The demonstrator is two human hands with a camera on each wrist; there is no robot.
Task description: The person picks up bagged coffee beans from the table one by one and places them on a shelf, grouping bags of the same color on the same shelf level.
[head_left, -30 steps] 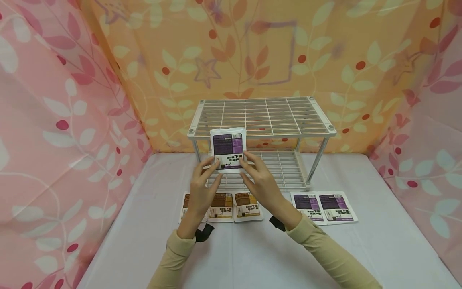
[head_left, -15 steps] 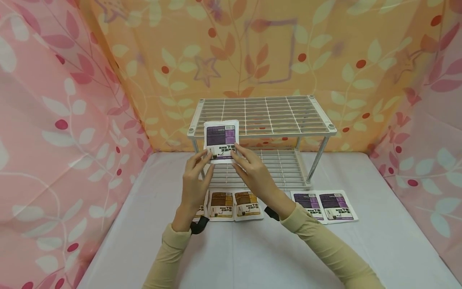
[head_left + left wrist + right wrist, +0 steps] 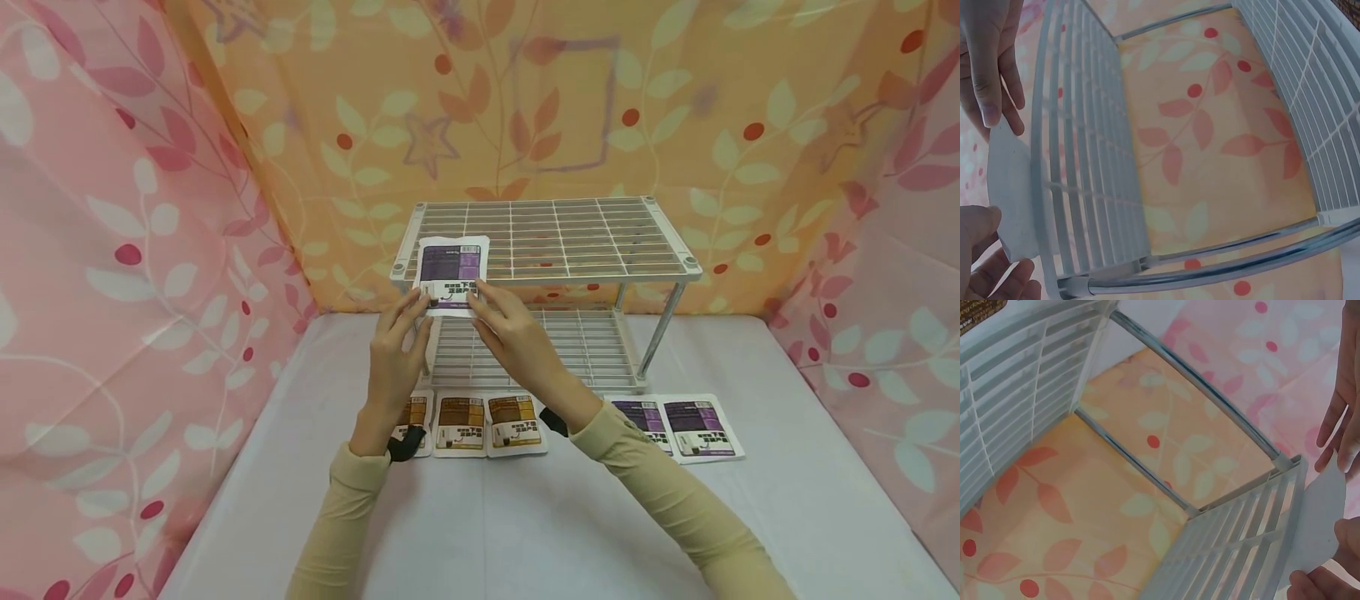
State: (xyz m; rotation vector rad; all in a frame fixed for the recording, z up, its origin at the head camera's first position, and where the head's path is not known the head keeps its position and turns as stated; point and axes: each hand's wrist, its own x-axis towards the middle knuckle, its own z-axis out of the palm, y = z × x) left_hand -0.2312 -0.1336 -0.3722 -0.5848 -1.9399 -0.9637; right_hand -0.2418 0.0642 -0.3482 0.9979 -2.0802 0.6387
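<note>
One flat white packet (image 3: 452, 276), printed purple-and-black.

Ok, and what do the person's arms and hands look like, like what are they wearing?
Both the left hand and right hand are gloveless. The left sleeve and right sleeve are plain khaki-beige, ending in cuffs above the wrists. A small black piece shows beside each wrist.

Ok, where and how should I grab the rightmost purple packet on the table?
I'd pinch the rightmost purple packet by its right edge, coming from the right: it lies flat; its left edge adjoins another purple packet, but nothing touches its right.
</note>
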